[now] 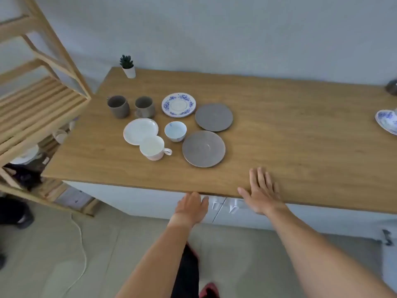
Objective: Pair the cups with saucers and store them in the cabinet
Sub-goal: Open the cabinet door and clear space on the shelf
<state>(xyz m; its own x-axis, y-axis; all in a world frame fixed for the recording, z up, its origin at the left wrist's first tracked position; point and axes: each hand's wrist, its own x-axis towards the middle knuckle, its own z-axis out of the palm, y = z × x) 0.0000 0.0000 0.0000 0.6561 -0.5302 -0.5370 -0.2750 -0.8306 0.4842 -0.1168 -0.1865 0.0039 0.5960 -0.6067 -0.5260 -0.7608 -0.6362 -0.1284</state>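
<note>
On the wooden countertop [279,134] stand two grey mugs [118,106] [145,106], a blue-patterned saucer [178,104], two grey saucers [214,117] [203,149], a white saucer [139,130], a small pale blue cup [175,131] and a white cup [153,148] with its handle to the right. My right hand [261,191] lies flat and open on the counter's front edge. My left hand [191,206] reaches under the edge by the white cabinet door handles [223,205]; its fingertips are hidden.
A small potted plant [128,66] sits at the counter's back left. A wooden slatted shelf unit [40,104] stands to the left with dishes on a lower shelf. Another blue-patterned cup on a saucer [387,122] sits at the right edge. A white cable runs across the floor.
</note>
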